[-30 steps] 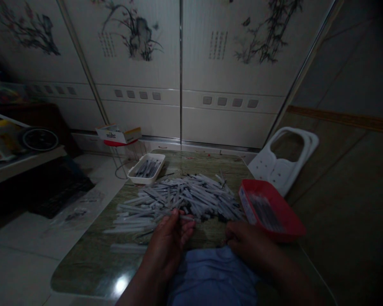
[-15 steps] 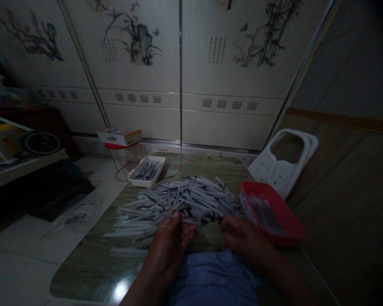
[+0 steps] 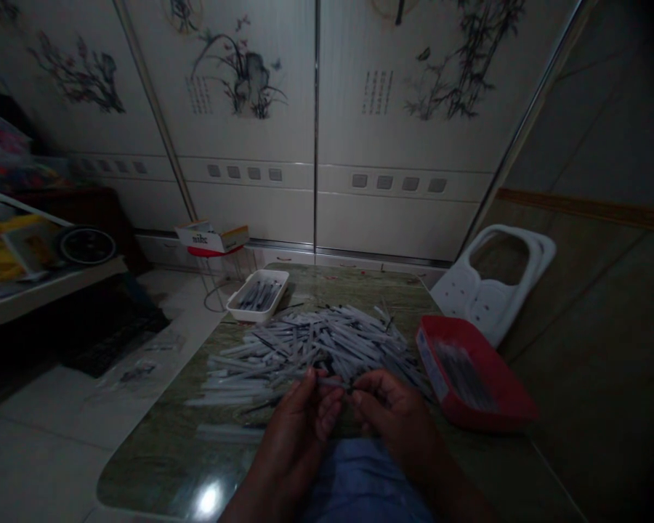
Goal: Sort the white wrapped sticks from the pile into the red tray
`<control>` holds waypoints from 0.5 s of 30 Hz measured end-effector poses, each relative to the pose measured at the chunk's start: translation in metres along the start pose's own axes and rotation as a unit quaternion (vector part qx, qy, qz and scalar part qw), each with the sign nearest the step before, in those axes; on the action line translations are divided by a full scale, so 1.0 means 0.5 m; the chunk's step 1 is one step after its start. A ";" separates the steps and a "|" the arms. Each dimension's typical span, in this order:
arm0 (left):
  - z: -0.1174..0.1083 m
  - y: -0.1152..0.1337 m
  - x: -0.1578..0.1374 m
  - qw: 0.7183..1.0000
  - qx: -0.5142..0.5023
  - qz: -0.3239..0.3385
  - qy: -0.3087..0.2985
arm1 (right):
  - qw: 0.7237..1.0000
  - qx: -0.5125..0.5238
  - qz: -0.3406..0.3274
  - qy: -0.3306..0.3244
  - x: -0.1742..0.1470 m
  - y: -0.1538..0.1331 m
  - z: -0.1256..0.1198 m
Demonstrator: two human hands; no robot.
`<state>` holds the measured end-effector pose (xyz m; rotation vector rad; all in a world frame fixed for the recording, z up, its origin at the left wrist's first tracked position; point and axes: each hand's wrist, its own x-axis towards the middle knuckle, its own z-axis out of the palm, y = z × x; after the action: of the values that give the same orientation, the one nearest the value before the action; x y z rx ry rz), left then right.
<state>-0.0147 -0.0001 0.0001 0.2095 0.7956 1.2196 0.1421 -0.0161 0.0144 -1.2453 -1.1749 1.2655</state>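
My left hand is closed around a thin, translucent pen barrel, which points right, toward the other hand. At the barrel's right end, my right hand pinches a small dark piece that looks like a pen cap or tip; its exact shape is too dim to make out. Just beyond both hands spreads a large pile of pen barrels, whitish and translucent, with some dark parts among them. A few more barrels lie apart from the pile, left of my left forearm.
At the right edge of the green marbled table stands a red tray holding thin dark-and-clear pieces. A white tray with similar pieces sits far left. Behind are a white folding chair and a box on a stool.
My right hand has moved left and now meets the right end of the barrel in my left hand. The whole view has shifted slightly.
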 end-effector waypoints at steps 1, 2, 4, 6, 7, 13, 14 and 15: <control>0.000 0.000 0.000 1.000 -0.004 -0.002 0.005 | 1.000 -0.007 -0.006 0.005 0.001 0.003 -0.001; 0.001 0.000 -0.001 1.000 -0.007 -0.002 0.009 | 1.000 -0.013 -0.013 0.013 0.001 0.005 -0.003; 0.002 0.001 -0.001 1.000 -0.013 -0.001 0.014 | 0.999 -0.027 -0.032 0.031 0.001 0.007 -0.005; 0.004 0.001 0.000 1.000 -0.018 -0.005 0.017 | 0.996 -0.053 -0.051 0.045 0.001 0.006 -0.005; 0.005 0.001 0.000 1.000 -0.020 -0.007 0.016 | 0.995 -0.066 -0.058 0.048 0.001 0.006 -0.004; 0.005 -0.001 -0.001 0.999 -0.031 -0.014 0.009 | 0.991 -0.098 -0.075 0.045 0.001 0.005 0.003; 0.005 -0.001 -0.001 0.999 -0.032 -0.015 0.009 | 0.991 -0.104 -0.076 0.045 0.002 0.005 0.003; 0.006 -0.002 -0.002 0.999 -0.033 -0.016 0.010 | 0.990 -0.110 -0.076 0.046 0.002 0.004 0.004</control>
<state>-0.0124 -0.0007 0.0020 0.1303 0.7728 1.2167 0.1402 -0.0154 0.0122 -1.3303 -1.3428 0.9768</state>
